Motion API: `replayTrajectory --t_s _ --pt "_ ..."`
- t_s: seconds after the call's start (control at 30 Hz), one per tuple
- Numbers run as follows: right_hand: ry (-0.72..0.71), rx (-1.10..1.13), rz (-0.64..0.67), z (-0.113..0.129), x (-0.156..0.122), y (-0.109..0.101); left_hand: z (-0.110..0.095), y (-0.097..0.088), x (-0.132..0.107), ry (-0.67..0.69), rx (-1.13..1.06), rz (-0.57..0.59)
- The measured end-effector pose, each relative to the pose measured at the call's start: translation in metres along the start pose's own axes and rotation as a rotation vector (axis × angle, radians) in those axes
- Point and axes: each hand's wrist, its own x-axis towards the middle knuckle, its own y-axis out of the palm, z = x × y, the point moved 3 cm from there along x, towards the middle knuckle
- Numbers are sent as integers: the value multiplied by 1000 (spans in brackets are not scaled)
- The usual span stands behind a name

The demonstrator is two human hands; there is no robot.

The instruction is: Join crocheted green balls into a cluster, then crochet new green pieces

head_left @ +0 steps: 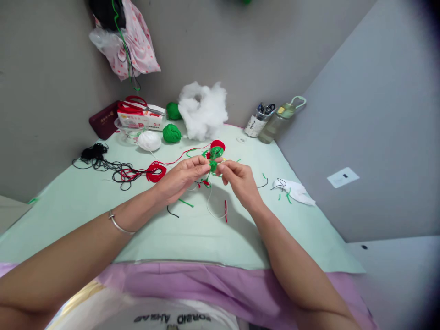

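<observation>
My left hand [184, 178], with a silver bangle on the wrist, pinches a small green yarn piece [213, 166] above the table. It looks crocheted, though its exact shape is too small to tell. Close on the other side is my right hand [239, 178], thumb and forefinger pressed together at the piece's edge; whatever they grip is too fine to make out. Just beyond the fingers sits a round green piece with a red top [217, 147]. Small red and green bits [206, 183] lie below the hands, beside a loop of white yarn [210, 211].
Tangled black yarn [94, 153] and red yarn [156, 172] lie left. White yarn [149, 140], a green ball [172, 133], stuffing [202, 110] and red-handled scissors [134, 105] are at the back. A pen cup [256, 123] and bottle [275, 123] stand right, behind a white scrap [295, 191].
</observation>
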Motion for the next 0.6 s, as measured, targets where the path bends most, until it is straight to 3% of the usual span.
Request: replayTrajectory --t_s 0.2,0.37,0.6 --pt "99 175 41 -5 2 6 3 3 1 -83 -316 63" --pt "129 244 64 -8 2 8 6 5 -1 -125 -362 56" --pt "301 377 186 -14 0 15 5 7 -2 -145 -376 60"
